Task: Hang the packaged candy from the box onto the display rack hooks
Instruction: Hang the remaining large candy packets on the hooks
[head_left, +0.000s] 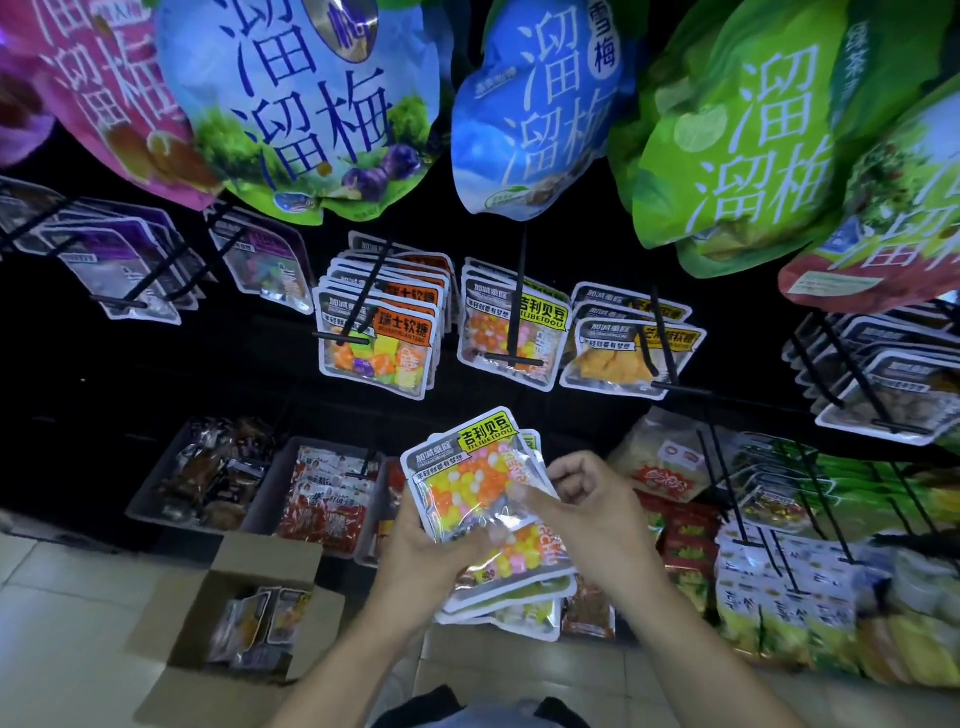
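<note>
My left hand (415, 545) grips from below a fanned stack of clear plastic candy packets (498, 551) filled with orange, yellow and white beans, while my right hand (582, 499) pinches the right edge of the top packet (467, 478). That packet's long axis points up and slightly left, header end uppermost. The matching black wire display hook (514, 332) lies directly above, nearer my right hand; the open brown cardboard box (244, 613) sits on the floor at lower left.

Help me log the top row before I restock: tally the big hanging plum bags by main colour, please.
Pink bags: 1
Blue bags: 2, the second at centre
Green bags: 1 plainly shown; others may hang hidden behind it
Red and green bag, cut off at the right edge: 1
Total: 5 visible
</note>
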